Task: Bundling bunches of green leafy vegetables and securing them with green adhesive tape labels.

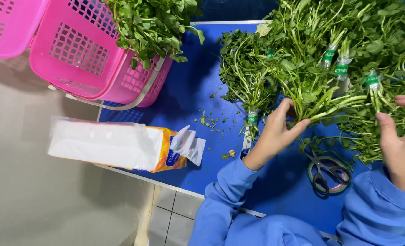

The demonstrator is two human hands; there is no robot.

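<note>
Pinching a loose sheaf of green stems [321,107] between thumb and fingers, the left hand [277,132] holds it — stalks running rightward toward the open right hand [400,146] (barely touching) — over the blue table [189,95].

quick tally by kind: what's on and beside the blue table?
Pink baskets: 2
Taped bunches of greens, tape bands visible: 6
Scissors: 1
Tape roll: 1
Pack of plastic bags: 1
Total: 11
</note>
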